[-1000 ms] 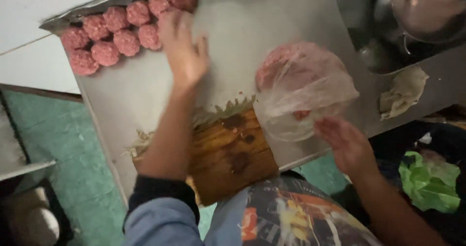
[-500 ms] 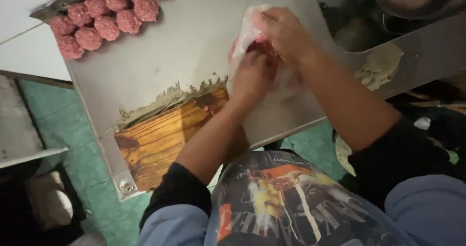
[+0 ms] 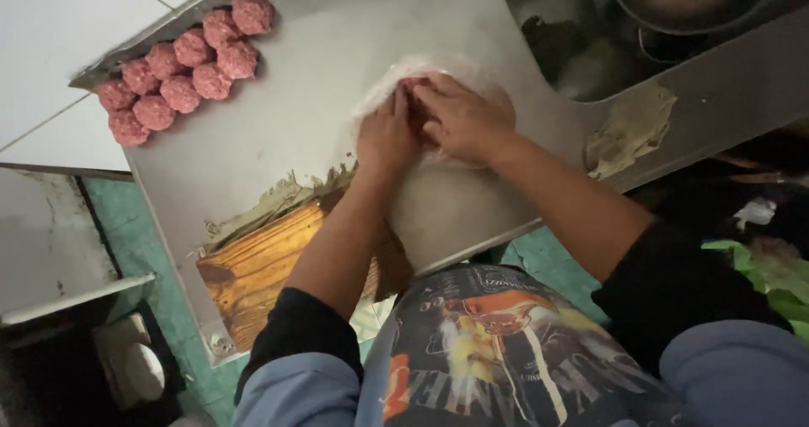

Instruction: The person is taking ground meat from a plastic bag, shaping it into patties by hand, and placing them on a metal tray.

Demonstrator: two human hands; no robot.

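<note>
Both hands (image 3: 430,124) press the plastic-wrapped raw meat (image 3: 396,82) lying directly beneath them.

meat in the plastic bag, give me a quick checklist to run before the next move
1. Both hands on the bag: ok, left hand and right hand press on the plastic bag.
2. Bag rests on the steel counter: ok.
3. Meat stays inside the bag: cannot tell, hands cover it.
4. Bare counter beside the meatballs: ok.
5. Bag apart from the sink: ok.
</note>
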